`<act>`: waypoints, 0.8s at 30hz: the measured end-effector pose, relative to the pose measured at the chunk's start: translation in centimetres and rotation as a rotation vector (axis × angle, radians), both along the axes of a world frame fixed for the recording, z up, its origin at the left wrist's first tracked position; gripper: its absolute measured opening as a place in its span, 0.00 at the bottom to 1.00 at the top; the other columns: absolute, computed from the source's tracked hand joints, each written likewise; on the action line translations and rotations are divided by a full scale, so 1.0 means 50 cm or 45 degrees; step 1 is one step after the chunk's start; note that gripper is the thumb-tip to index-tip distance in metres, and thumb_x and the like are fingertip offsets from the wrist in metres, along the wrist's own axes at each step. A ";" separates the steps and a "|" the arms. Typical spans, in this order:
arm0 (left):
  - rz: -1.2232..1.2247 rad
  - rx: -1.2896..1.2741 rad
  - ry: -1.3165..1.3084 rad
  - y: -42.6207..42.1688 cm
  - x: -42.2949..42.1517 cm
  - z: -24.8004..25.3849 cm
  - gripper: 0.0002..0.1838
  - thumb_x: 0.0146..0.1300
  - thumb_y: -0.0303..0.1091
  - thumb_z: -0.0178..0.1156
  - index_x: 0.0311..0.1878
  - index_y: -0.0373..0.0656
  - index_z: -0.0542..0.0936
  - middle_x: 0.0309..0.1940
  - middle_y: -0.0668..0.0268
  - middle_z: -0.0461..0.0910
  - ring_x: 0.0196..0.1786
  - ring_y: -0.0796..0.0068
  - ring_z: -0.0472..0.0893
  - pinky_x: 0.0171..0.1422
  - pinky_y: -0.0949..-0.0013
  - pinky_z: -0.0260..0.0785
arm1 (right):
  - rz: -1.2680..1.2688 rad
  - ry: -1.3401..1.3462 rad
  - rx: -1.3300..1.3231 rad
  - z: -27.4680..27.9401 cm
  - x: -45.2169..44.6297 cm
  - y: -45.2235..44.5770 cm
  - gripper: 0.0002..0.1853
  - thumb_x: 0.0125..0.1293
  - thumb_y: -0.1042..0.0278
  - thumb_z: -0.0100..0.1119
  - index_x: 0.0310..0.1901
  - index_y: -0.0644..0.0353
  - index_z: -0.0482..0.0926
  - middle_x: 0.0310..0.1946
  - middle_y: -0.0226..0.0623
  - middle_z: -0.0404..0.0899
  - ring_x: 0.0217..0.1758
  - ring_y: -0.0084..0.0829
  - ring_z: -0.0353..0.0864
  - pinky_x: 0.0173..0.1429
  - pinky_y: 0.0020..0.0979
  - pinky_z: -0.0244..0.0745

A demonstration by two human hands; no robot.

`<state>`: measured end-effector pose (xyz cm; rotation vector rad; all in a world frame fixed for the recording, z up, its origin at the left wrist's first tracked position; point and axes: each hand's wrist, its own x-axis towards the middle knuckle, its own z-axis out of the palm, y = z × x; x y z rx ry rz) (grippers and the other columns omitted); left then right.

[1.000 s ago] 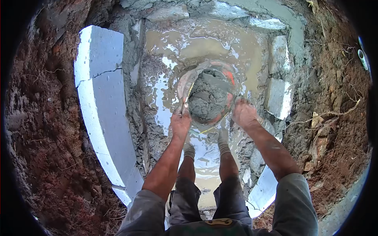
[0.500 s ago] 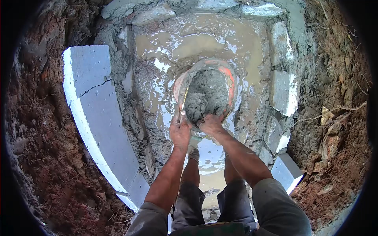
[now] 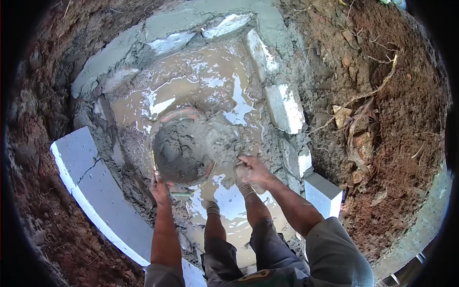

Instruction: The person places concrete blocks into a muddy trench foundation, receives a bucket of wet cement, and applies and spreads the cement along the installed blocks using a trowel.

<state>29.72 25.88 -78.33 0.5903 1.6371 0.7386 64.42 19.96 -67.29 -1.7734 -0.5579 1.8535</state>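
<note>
A round basin with a worn, orange-streaked rim holds wet grey mortar and stands in muddy water. My left hand is closed on its near-left rim, beside a thin yellow strip. To the right of the basin, my right hand is bent with its fingers curled, near a heap of grey mortar that reaches over the basin's right side. What the right fingers hold, if anything, I cannot make out. A pale green strip shows just below the basin.
A long curved concrete slab with a crack lies at left. Upright blocks line the right side, and a loose block sits below them. Roots stick out of the earth wall. My feet stand in the water.
The view has swung, so the basin appears further left. My right hand has moved from the basin's near rim out to its right. Mortar now spreads over the right side. My left hand stays at the rim.
</note>
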 end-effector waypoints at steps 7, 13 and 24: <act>-0.058 -0.022 0.119 0.005 -0.012 -0.030 0.20 0.67 0.50 0.51 0.41 0.40 0.75 0.21 0.68 0.77 0.16 0.79 0.72 0.20 0.75 0.60 | 0.117 -1.843 0.334 0.068 0.252 0.055 0.12 0.61 0.66 0.52 0.39 0.68 0.73 0.33 0.51 0.78 0.37 0.44 0.79 0.40 0.37 0.75; -0.045 -0.037 0.052 0.001 -0.020 -0.019 0.17 0.67 0.44 0.50 0.43 0.36 0.75 0.26 0.65 0.78 0.18 0.74 0.74 0.22 0.72 0.64 | 0.248 -2.101 -0.079 -0.011 0.369 0.110 0.24 0.63 0.61 0.50 0.52 0.76 0.67 0.52 0.61 0.70 0.51 0.55 0.74 0.53 0.44 0.73; 0.008 -0.006 0.064 0.009 -0.002 -0.013 0.13 0.67 0.38 0.49 0.43 0.36 0.75 0.27 0.64 0.78 0.18 0.75 0.72 0.23 0.73 0.64 | -0.272 -1.034 -0.102 0.054 0.428 0.178 0.16 0.64 0.61 0.50 0.43 0.69 0.74 0.32 0.55 0.80 0.30 0.45 0.82 0.37 0.41 0.76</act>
